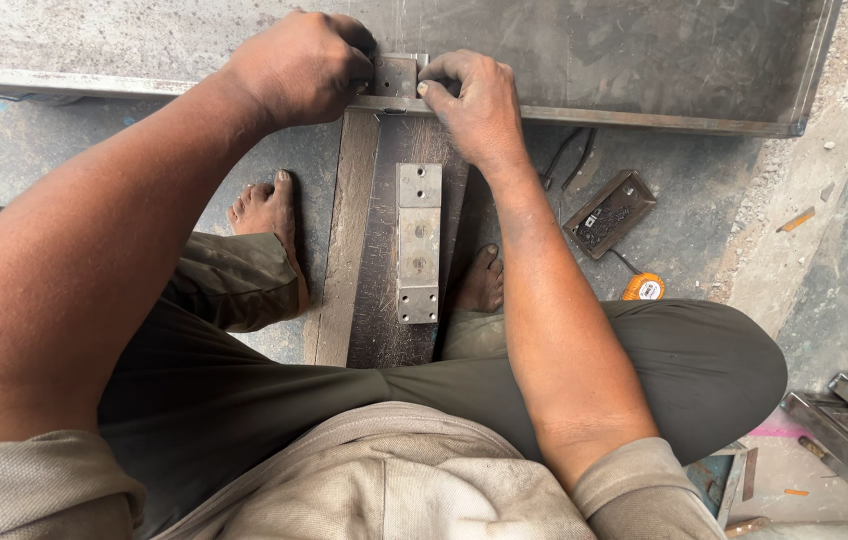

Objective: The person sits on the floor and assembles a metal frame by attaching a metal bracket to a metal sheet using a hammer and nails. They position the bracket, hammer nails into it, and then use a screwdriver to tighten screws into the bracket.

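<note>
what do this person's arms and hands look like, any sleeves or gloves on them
Both arms are bare from the upper arm down, with short, dusty beige fabric sleeves ending above the elbows. The left hand and right hand wear no gloves, rings, or watch. The fingers look smudged with grime, with short nails. Dark olive trousers cover the legs, and the feet are bare.

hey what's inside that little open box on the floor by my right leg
The small box holds a heap of small dark metal pieces, possibly screws; they are too small to tell. Its bottom is covered by them.
</note>
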